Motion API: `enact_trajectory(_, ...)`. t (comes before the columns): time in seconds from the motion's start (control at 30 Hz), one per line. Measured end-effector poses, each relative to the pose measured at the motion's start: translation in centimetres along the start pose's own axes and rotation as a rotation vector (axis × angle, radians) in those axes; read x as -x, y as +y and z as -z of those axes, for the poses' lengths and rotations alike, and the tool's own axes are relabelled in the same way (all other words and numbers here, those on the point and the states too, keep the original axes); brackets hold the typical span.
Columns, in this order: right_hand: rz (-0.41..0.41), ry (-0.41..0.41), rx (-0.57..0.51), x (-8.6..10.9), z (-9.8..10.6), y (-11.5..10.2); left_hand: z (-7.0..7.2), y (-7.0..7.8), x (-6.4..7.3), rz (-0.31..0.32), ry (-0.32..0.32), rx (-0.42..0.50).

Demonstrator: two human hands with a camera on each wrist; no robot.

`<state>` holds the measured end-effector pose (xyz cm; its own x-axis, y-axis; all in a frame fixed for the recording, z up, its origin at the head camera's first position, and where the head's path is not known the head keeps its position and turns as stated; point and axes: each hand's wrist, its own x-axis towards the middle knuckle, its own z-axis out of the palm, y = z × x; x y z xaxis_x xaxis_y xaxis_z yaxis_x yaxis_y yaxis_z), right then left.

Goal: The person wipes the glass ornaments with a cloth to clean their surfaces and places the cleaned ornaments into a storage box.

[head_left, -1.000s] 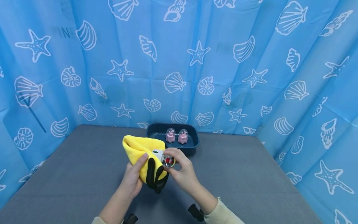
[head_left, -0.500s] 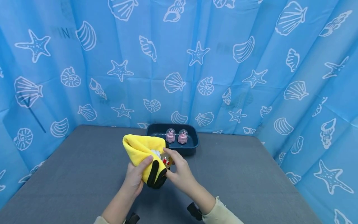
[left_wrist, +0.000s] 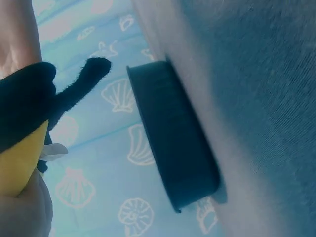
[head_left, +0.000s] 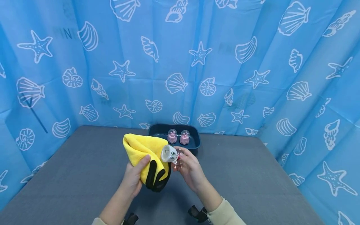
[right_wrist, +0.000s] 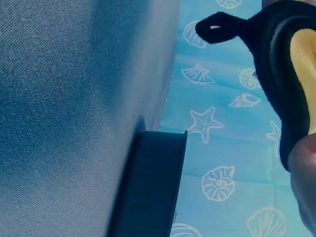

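Observation:
My left hand (head_left: 133, 178) grips a folded yellow towel (head_left: 146, 147) with black edging, thumb on top of the cloth. At the towel's right side my right hand (head_left: 192, 171) holds a small snow globe (head_left: 169, 153) by its clear dome. Its white base, with dark green decoration, points left toward the towel and shows its underside. Something red shows inside the dome, partly covered by the fingers. Both wrist views catch the towel's black edge (left_wrist: 22, 106) and hanging loop (right_wrist: 219, 29); the snow globe is not visible in the right wrist view.
Behind the hands, a dark blue tray (head_left: 157, 130) stands near the table's back edge. Two pink snow globes (head_left: 172, 137) sit side by side in it. Grey cloth covers the table (head_left: 239, 175), and a blue shell-print curtain (head_left: 180, 62) hangs around it.
The snow globe has come away from the towel's folds slightly rightward and turned, so its base underside now shows. My right hand has rolled with it; the left hand stays nearly in place.

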<state>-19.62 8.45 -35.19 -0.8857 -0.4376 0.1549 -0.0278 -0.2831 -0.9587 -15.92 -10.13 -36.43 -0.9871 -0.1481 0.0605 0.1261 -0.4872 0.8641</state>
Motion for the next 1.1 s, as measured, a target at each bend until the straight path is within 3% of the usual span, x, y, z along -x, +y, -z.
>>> enact_trajectory(0.13,-0.029,-0.053,-0.054,0.0,0.2,0.0,-0.3,0.4,0.1,-0.007,-0.049,-0.076)
enact_trajectory(0.27,-0.060,-0.036,0.026,0.0,0.0,0.2,-0.8,0.8,0.2,-0.003,-0.120,-0.237)
enact_trajectory(0.37,-0.071,-0.032,0.083,0.0,-0.3,0.2,-1.1,0.9,0.3,-0.035,-0.179,-0.328)
enact_trajectory(0.47,-0.073,-0.036,0.112,0.1,-0.6,0.3,-1.3,0.8,0.5,-0.072,-0.194,-0.387)
enact_trajectory(0.57,-0.075,-0.043,0.120,0.1,-0.6,0.5,-1.5,0.7,0.8,-0.090,-0.167,-0.434)
enact_trajectory(0.77,-0.091,-0.071,0.091,0.2,-0.4,0.6,-1.6,0.3,0.9,-0.112,-0.105,-0.451)
enact_trajectory(0.87,-0.108,-0.069,0.079,0.2,-0.3,0.5,-1.5,0.3,0.8,-0.086,-0.092,-0.441)
enact_trajectory(1.1,-0.140,-0.029,0.016,0.2,-0.2,0.4,-1.1,0.8,0.7,-0.024,-0.134,-0.408)
